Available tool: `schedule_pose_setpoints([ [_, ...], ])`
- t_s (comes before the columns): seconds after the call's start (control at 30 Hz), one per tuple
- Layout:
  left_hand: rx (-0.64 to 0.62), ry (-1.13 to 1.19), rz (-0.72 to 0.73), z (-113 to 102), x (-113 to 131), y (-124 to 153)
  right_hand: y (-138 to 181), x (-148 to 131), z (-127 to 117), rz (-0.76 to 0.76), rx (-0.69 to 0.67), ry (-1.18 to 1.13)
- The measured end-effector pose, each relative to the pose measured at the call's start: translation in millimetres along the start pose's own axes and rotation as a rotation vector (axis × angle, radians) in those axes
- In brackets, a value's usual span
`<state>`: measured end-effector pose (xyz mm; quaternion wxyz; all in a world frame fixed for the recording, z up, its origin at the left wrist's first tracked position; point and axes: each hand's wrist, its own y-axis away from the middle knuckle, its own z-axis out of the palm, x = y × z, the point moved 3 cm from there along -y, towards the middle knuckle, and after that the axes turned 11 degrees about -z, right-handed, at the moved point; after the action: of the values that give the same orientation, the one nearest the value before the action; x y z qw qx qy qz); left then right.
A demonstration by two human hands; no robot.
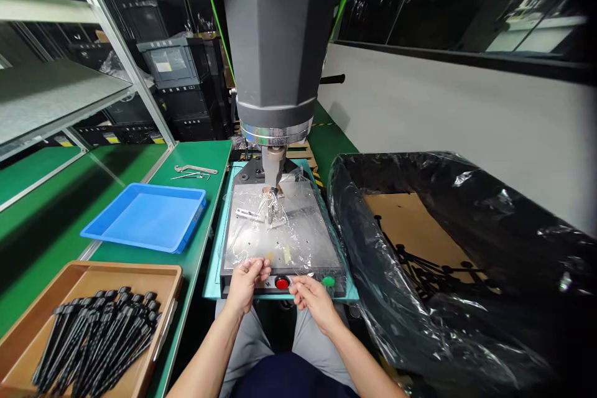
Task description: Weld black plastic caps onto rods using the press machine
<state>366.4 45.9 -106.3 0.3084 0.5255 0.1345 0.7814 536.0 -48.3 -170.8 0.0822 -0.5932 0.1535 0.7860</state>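
Observation:
A clear plastic bag point(280, 230) lies across the metal plate point(326, 255) of a press machine, its far end under the machine's horn point(273, 168). My left hand point(247, 283) pinches the bag's near left edge. My right hand point(313, 298) pinches its near right edge beside the red button point(282, 283). A green button point(328, 281) sits just beyond my right fingers. Small metal parts point(254, 216) show inside the bag near the horn.
The big grey machine head point(275, 37) hangs over the plate. At left stand an empty blue tray point(147, 216) and a brown tray point(28, 336) of black rods point(97, 336). A cardboard box lined with black plastic point(420, 242) stands at right. Tools point(193, 171) lie behind the blue tray.

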Motion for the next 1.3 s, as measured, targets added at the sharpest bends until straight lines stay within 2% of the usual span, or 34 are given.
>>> schedule_pose_setpoints([
  [0.47,-0.002,0.053,0.003,2.3,-0.4,-6.7,16.7,23.6,-9.6,0.051,-0.009,0.028],
  [0.67,-0.008,0.071,0.001,0.8,-2.0,-7.6,26.4,29.9,-17.8,0.064,0.029,0.055],
  [0.87,0.079,0.009,-0.015,-6.9,-2.8,-2.8,31.9,36.0,-33.0,0.077,0.072,0.116],
  [1.0,0.138,-0.064,-0.028,-22.8,-12.4,6.6,30.8,43.9,-41.4,0.067,0.136,0.152],
  [1.2,0.308,-0.206,0.140,-76.9,-36.9,18.7,17.6,37.1,-53.1,-0.058,0.346,0.292],
  [1.3,0.305,-0.206,0.114,-93.8,-44.6,15.7,12.7,31.5,-55.8,-0.060,0.378,0.388],
])
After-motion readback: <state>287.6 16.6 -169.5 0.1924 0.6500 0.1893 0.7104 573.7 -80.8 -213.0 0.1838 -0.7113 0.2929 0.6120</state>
